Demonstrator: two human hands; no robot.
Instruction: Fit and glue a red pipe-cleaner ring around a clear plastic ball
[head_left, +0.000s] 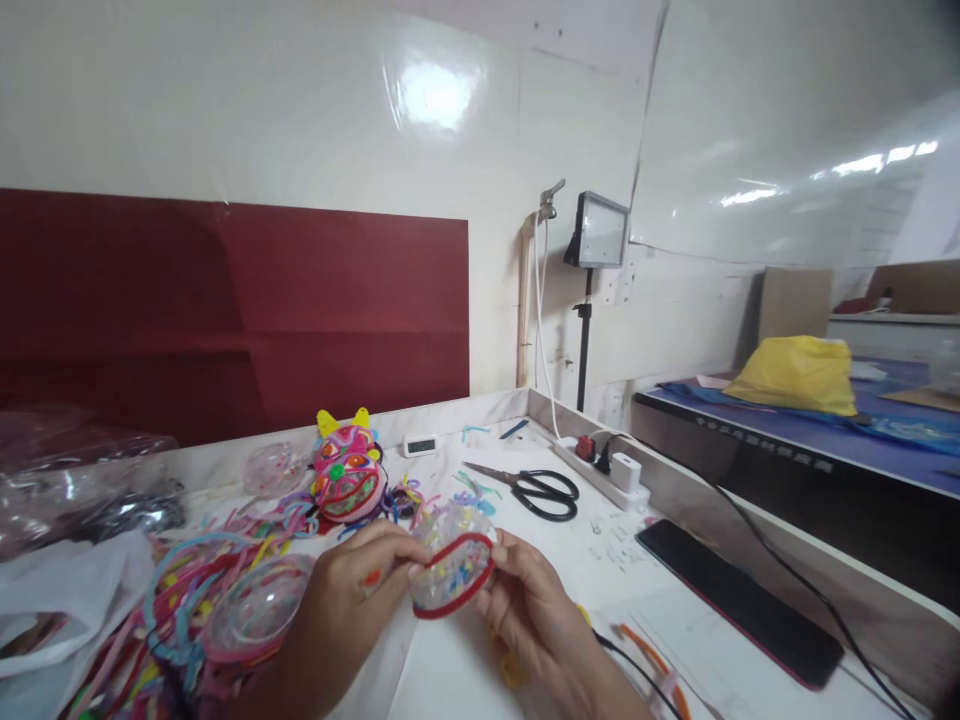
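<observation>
Both my hands hold a clear plastic half-shell (450,568) with coloured bits inside and a red pipe cleaner around its rim. My left hand (352,590) pinches its left edge with fingers closed. My right hand (529,605) grips its right side from below. Another clear half-shell (259,610) lies on a heap of coloured pipe cleaners (187,590) to the left.
A colourful pipe-cleaner lion head (346,475) stands behind, next to a clear ball (274,467) and a small white clock (420,445). Black scissors (536,490), a power strip (607,470), a dark phone (739,600), plastic bags (67,500) and a lamp on a stand (596,235) surround the white table (645,640).
</observation>
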